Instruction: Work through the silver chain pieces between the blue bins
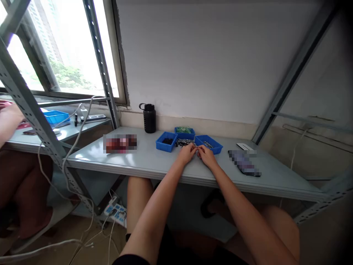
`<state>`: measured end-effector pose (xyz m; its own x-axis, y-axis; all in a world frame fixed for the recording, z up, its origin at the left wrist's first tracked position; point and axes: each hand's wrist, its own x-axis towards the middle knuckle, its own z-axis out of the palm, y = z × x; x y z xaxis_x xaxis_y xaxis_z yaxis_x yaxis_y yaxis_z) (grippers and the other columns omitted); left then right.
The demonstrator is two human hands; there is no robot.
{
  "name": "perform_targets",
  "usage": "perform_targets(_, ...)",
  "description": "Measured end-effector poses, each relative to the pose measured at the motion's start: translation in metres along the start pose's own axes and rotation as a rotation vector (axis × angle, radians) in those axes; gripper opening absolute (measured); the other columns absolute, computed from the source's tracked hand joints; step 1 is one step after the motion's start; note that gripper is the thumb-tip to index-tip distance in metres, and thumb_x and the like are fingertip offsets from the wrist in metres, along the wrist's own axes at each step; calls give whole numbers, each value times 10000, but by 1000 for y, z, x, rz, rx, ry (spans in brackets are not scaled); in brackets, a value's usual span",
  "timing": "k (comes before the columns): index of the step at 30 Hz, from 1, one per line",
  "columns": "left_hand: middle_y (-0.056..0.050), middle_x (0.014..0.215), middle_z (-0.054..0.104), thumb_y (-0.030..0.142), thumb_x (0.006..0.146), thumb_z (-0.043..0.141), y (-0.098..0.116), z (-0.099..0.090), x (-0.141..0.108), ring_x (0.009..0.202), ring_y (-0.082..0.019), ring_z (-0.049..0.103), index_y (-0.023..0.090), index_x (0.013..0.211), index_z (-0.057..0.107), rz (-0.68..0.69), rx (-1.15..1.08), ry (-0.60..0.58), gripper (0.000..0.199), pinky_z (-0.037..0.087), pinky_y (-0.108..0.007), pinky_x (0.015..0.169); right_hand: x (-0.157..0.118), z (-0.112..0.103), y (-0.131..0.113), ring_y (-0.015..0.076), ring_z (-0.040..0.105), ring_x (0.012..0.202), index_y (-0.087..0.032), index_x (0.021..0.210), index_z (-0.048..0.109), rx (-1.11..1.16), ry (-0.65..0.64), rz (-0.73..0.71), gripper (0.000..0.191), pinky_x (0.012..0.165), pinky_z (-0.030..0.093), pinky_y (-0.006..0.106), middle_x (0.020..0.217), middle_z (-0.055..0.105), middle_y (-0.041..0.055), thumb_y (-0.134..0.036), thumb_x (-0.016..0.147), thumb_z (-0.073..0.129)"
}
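Note:
My left hand [187, 153] and my right hand [205, 156] meet fingertip to fingertip above the grey table. Both are closed in a pinch; whatever sits between the fingers is too small to name. Just beyond them lies a loose pile of small dark and shiny pieces [184, 141]. Left of the pile stands a blue bin [164, 147] with small black parts in it. A second blue bin [216, 150], close to my right hand, has shiny metallic pieces inside. Behind the pile, a third blue bin [185, 135] contains green items [183, 129].
A black bottle [149, 119] stands near the wall. Blurred items [120, 144] lie at the table's left, a blurred flat object [244, 163] and a white card [245, 147] at its right. Metal posts frame both ends. A person's arm [11, 119] shows at the neighbouring table.

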<state>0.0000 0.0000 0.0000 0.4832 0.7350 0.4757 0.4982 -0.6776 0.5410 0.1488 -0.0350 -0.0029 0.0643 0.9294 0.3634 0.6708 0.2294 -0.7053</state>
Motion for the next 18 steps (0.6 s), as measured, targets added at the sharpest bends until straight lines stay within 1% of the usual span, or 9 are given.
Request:
perform_targets(7,-75,1078,601,319,918,531,-1,0,3,929,-183,602,137,1094,574,1,-12,-60,256,519,-386,812,0,0,1,146,618,823,-151,1073,583,25,-3,-10,266,721,530,337,1013,624,51,-354,912,526)
perform_targets(18,-78,1101,596,312,918,532,1,-2,0,962,-192,595,139,1096,576,44,-60,-48,252,512,-400,836,0,1,1,149,619,825,-146,1086,576,44,1,4,274,717,532,339,1016,622,52,-351,910,531)
